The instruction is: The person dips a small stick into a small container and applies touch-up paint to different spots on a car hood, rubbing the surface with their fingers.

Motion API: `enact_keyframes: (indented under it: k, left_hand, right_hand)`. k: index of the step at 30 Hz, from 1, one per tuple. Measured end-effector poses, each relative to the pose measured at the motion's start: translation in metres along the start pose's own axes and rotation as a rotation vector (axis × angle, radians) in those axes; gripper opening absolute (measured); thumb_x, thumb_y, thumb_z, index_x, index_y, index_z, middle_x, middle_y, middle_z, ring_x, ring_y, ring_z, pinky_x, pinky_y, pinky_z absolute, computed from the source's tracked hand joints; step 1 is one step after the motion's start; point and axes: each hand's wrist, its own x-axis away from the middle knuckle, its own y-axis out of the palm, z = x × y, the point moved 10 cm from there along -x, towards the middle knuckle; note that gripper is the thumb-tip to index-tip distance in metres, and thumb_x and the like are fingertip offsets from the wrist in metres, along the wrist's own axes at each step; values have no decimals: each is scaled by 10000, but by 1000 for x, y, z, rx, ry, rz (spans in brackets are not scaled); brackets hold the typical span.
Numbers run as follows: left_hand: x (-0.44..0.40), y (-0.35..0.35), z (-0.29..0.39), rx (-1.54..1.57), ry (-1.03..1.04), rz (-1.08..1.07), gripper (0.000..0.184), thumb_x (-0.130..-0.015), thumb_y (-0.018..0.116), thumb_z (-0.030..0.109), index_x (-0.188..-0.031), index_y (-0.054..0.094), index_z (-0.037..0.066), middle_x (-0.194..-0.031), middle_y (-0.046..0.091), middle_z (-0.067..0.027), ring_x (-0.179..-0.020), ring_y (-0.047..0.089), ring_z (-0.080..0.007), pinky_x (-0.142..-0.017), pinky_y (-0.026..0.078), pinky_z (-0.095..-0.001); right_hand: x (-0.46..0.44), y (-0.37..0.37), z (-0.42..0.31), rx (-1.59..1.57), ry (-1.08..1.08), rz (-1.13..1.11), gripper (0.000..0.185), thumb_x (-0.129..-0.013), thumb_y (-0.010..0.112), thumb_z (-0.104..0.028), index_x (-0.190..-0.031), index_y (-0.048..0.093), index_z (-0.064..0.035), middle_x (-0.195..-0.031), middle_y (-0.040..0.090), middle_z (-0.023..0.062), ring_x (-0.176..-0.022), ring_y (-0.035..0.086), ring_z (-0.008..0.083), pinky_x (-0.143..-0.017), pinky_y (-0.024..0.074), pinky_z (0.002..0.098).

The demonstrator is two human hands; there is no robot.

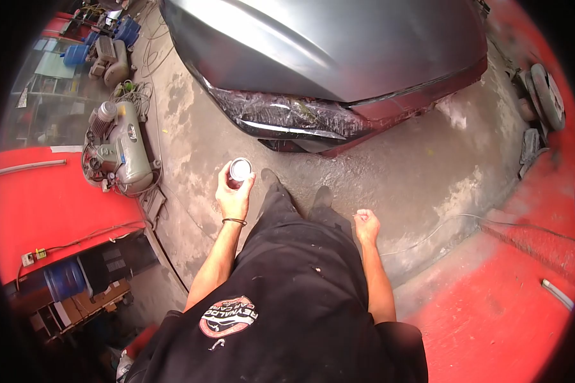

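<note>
Concrete floor point(415, 166) — left hand point(234, 199) around can point(240, 168) — right hand point(367, 227) loosely curled

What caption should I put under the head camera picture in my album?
Left hand holds a small can near a grey car; right hand curled.

small round can point(240, 170) with a pale silvery top, metallic grey car bonnet point(268, 48) with white streaked reflections, black cloth shirt point(287, 325) bearing a round red-and-white badge point(229, 316), red wall point(51, 198), grey concrete floor point(421, 179) mottled with paler blotches
</note>
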Motion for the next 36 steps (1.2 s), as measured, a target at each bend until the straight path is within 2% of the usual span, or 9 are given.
enact_keyframes:
  k: [6,9,13,14,17,18,20,27,36]
  left_hand:
    - [2,12,15,-65,62,-43,705,-876,961,166,-1479,630,11,-1257,768,-86,-1078,725,-125,-922,604,-291]
    - [9,23,38,-29,92,-82,706,-850,970,266,-1448,668,46,-1208,792,-96,-1072,738,-169,-947,600,-341]
    - [19,45,80,-119,213,-164,667,-855,964,193,-1425,665,18,-1230,783,-94,-1097,734,-148,-990,589,-326]
    - [20,49,90,-136,219,-176,676,-838,972,201,-1409,667,9,-1223,784,-110,-1109,738,-164,-1011,584,-339]
    - [23,62,108,-79,279,-208,693,-822,981,217,-1401,666,1,-1218,784,-120,-1118,739,-180,-1020,583,-352]
    - [23,67,111,-90,215,-248,709,-814,982,223,-1406,659,4,-1252,777,-147,-1178,734,-216,-1067,574,-385]
    - [24,76,121,-70,239,-280,693,-811,986,208,-1383,653,2,-1222,769,-135,-1170,724,-200,-1069,572,-378]
    - [18,118,148,-104,299,-370,671,-806,1004,285,-1312,647,26,-1180,767,-129,-1135,742,-203,-1034,585,-373]
    - [0,206,196,-117,284,-390,754,-775,1007,370,-1320,626,15,-1186,763,-170,-1120,762,-269,-1021,593,-404]
  right_hand:
    - [15,-18,54,22,83,56,215,-876,842,-107,-1081,804,-55,-991,827,105,-933,788,218,-896,615,361]
    - [20,-25,83,-14,132,63,216,-879,835,-104,-1084,802,-48,-1018,825,106,-974,785,225,-921,612,367]
    - [22,-35,112,-76,189,66,211,-886,813,-96,-1089,802,-42,-1037,818,106,-1001,775,227,-947,607,370]
    - [21,-42,103,-34,42,118,213,-913,795,-71,-1119,778,-21,-945,787,80,-799,726,156,-743,598,325]
    - [11,-49,122,-49,-5,134,187,-922,777,-33,-1108,758,-26,-906,760,58,-742,692,137,-683,576,311]
    - [6,-52,125,-82,55,125,190,-917,775,-36,-1107,767,-27,-938,773,66,-806,711,155,-749,587,324]
    - [2,-63,125,-143,178,102,198,-909,772,-43,-1106,786,-29,-1001,800,82,-934,751,192,-880,608,348]
    - [-46,-83,91,-354,135,110,192,-931,729,-4,-1121,752,2,-981,769,62,-879,715,148,-818,592,313]
    - [-132,-159,7,-284,32,104,202,-948,729,2,-1149,737,-4,-959,738,33,-868,688,130,-797,585,298]
